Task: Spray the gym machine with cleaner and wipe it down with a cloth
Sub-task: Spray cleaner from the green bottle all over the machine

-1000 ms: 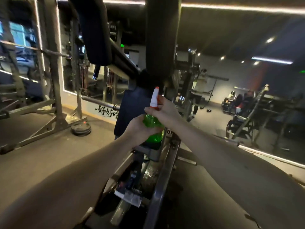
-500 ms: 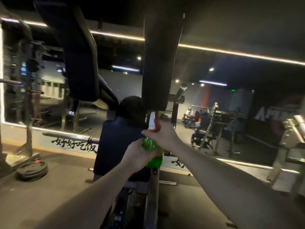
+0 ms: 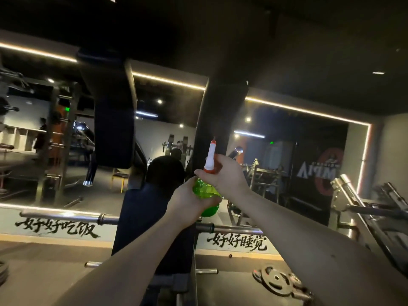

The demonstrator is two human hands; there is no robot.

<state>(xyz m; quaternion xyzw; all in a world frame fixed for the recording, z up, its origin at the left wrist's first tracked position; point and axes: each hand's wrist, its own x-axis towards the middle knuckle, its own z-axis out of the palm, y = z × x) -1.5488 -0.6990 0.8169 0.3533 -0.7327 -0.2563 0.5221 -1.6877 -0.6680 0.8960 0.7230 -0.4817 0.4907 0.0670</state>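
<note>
The spraying step is in hand, and wiping has not begun. No cloth is in view.

Nearest, both forearms reach forward and meet at the spray bottle (image 3: 207, 196). The left hand (image 3: 187, 205) has its grip wrapped round the green body from below and the left. The right hand (image 3: 226, 176) grips the neck just above that, fingers curled round the base of the white and orange nozzle (image 3: 210, 154). Whether the trigger is pressed I cannot tell, and no mist shows clearly.

The nozzle tip points up at the dark upright pad (image 3: 220, 111) of the gym machine, which is directly behind and above the bottle and very close to the tip. A second dark pad (image 3: 114, 129) hangs up and to the left of the bottle. The machine's dark blue back pad (image 3: 145, 219) stands below and left of it.

The next move probably calls for squeezing the trigger while sweeping the tip along the upright pad. One hand must then be freed to fetch a cloth.

Weight plates (image 3: 276, 280) lie on the floor, below and right of the bottle.

Farther back, beyond the bottle, black brush lettering runs along the base of the mirror wall. It reads "好好吃饭" (image 3: 58, 227) to the lower left and "好好睡觉" (image 3: 238, 241) to the lower right. Far right of the bottle is a round logo (image 3: 320, 171) with white capitals. Only part of it can be read, roughly "MPIA".
</note>
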